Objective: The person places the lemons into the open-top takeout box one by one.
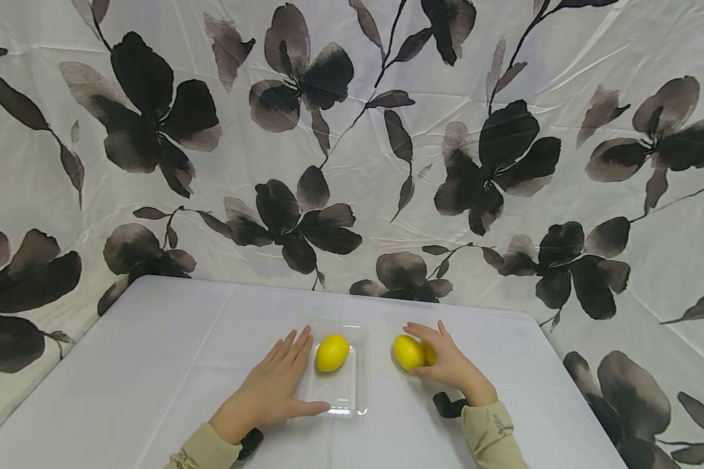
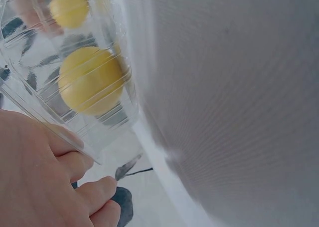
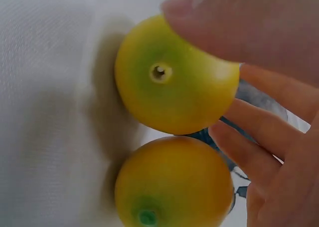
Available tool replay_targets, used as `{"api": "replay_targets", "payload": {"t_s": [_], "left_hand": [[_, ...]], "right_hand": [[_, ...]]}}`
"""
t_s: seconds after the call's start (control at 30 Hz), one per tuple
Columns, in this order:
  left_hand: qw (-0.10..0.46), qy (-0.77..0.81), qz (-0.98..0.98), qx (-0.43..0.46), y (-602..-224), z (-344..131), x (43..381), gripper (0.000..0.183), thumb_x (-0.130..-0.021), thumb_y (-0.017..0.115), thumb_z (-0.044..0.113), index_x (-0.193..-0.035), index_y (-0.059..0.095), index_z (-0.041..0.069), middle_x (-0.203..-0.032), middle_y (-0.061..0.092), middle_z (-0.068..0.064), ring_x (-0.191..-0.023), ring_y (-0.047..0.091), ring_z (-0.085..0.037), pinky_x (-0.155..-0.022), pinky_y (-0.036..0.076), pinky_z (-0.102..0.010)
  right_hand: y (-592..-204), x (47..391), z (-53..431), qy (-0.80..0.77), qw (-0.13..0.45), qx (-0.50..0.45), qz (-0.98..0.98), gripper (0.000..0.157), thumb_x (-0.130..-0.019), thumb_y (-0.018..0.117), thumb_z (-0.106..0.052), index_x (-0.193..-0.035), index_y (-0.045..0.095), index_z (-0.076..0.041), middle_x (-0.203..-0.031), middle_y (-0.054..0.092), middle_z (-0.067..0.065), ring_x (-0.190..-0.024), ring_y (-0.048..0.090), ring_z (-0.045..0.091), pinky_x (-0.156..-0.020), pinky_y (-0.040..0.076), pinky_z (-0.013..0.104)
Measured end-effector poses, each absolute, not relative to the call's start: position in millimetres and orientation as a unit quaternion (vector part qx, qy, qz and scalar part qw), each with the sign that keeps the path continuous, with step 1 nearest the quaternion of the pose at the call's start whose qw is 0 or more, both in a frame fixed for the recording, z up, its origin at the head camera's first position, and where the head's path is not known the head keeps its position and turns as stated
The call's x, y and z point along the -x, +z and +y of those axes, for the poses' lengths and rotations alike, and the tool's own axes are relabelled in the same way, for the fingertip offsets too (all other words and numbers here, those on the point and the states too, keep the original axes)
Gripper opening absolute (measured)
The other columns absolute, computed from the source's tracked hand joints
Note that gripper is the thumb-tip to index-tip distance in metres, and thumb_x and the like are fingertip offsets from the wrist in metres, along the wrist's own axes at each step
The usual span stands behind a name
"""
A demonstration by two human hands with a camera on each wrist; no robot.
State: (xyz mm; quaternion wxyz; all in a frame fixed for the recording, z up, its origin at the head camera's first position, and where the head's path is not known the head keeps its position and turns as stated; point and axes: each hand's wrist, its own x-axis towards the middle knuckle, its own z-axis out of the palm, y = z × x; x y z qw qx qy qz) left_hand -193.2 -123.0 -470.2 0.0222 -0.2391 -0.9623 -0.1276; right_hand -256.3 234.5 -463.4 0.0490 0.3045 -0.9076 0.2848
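A yellow lemon point(image 1: 332, 353) lies in a clear plastic tray point(image 1: 358, 391) on the table. At the tray's left side is my left hand point(image 1: 276, 384), fingers stretched along its edge and thumb extended at the near left corner. My right hand point(image 1: 446, 358) is to the right of the tray, over two more lemons. Its thumb and fingers span the left lemon point(image 1: 408, 353), pinching it close over the table. The other lemon point(image 3: 174, 182) sits right beside that one and is partly covered by the hand in the head view. Both show greenish ends in the right wrist view.
A white cloth covers the table point(image 1: 170, 365), whose far edge meets a floral curtain point(image 1: 293, 221). Dark camera mounts point(image 1: 448, 405) sit under both wrists. The tray's raised walls stand between the lemon inside and the two outside.
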Motion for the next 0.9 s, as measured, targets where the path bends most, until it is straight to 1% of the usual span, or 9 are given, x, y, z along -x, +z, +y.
{"api": "replay_targets", "payload": {"t_s": [0.1, 0.2, 0.37, 0.53, 0.67, 0.77, 0.87, 0.9], "left_hand": [[0.023, -0.125, -0.963, 0.239, -471, -123, 193, 0.124, -0.075, 0.047, 0.089, -0.156, 0.022, -0.001, -0.165, 0.008, -0.014, -0.151, 0.011, -0.035, -0.121, 0.012, -0.050], [0.021, -0.123, -0.963, 0.239, -470, -123, 193, 0.125, -0.074, 0.046, 0.090, -0.156, 0.021, -0.001, -0.165, 0.008, -0.014, -0.151, 0.011, -0.035, -0.121, 0.012, -0.050], [0.020, -0.125, -0.962, 0.240, -468, -122, 193, 0.124, -0.075, 0.048, 0.089, -0.156, 0.022, -0.002, -0.165, 0.009, -0.015, -0.150, 0.011, -0.036, -0.121, 0.013, -0.051], [0.022, -0.126, -0.962, 0.242, -468, -122, 193, 0.123, -0.076, 0.050, 0.087, -0.156, 0.022, -0.002, -0.165, 0.010, -0.016, -0.150, 0.012, -0.037, -0.121, 0.014, -0.052], [0.022, -0.130, -0.961, 0.241, -469, -122, 192, 0.123, -0.076, 0.051, 0.087, -0.156, 0.022, -0.002, -0.165, 0.010, -0.016, -0.150, 0.012, -0.037, -0.121, 0.014, -0.052], [0.023, -0.132, -0.961, 0.242, -469, -122, 192, 0.122, -0.076, 0.051, 0.086, -0.156, 0.022, -0.002, -0.165, 0.010, -0.016, -0.150, 0.012, -0.037, -0.121, 0.014, -0.052], [0.025, -0.133, -0.960, 0.244, -469, -122, 192, 0.122, -0.076, 0.053, 0.085, -0.155, 0.022, -0.003, -0.165, 0.011, -0.017, -0.150, 0.012, -0.037, -0.121, 0.014, -0.052], [0.026, -0.134, -0.960, 0.245, -469, -122, 192, 0.122, -0.076, 0.053, 0.084, -0.155, 0.023, -0.003, -0.164, 0.011, -0.017, -0.150, 0.012, -0.037, -0.121, 0.014, -0.052]], "right_hand": [[-466, 256, 234, 0.272, 0.040, -0.308, -0.911, 0.069, -0.071, 0.083, -0.003, -0.136, 0.057, 0.002, -0.142, 0.053, 0.019, -0.135, 0.045, 0.037, -0.116, 0.002, 0.066], [-467, 256, 233, 0.267, 0.037, -0.306, -0.913, 0.069, -0.071, 0.081, -0.001, -0.136, 0.057, 0.000, -0.140, 0.057, 0.017, -0.133, 0.048, 0.036, -0.116, 0.002, 0.065], [-469, 256, 232, 0.261, 0.040, -0.300, -0.917, 0.069, -0.071, 0.080, 0.000, -0.136, 0.057, -0.001, -0.136, 0.060, 0.012, -0.131, 0.051, 0.034, -0.117, 0.002, 0.063], [-468, 255, 229, 0.269, 0.039, -0.291, -0.917, 0.066, -0.071, 0.083, 0.001, -0.133, 0.059, -0.001, -0.133, 0.062, 0.012, -0.129, 0.052, 0.033, -0.119, 0.002, 0.060], [-466, 252, 224, 0.290, 0.026, -0.275, -0.916, 0.066, -0.068, 0.087, -0.001, -0.128, 0.060, -0.002, -0.128, 0.063, 0.010, -0.122, 0.056, 0.032, -0.121, 0.002, 0.055], [-464, 250, 219, 0.304, 0.010, -0.265, -0.915, 0.064, -0.066, 0.089, -0.004, -0.124, 0.060, -0.004, -0.126, 0.063, 0.008, -0.126, 0.051, 0.035, -0.121, 0.005, 0.055], [-465, 249, 215, 0.310, -0.006, -0.261, -0.914, 0.064, -0.067, 0.088, -0.005, -0.123, 0.059, -0.006, -0.125, 0.062, 0.007, -0.135, 0.042, 0.041, -0.120, 0.011, 0.057], [-465, 249, 214, 0.311, -0.012, -0.260, -0.914, 0.064, -0.067, 0.088, -0.005, -0.123, 0.058, -0.007, -0.126, 0.061, 0.006, -0.137, 0.039, 0.041, -0.120, 0.013, 0.056]]}}
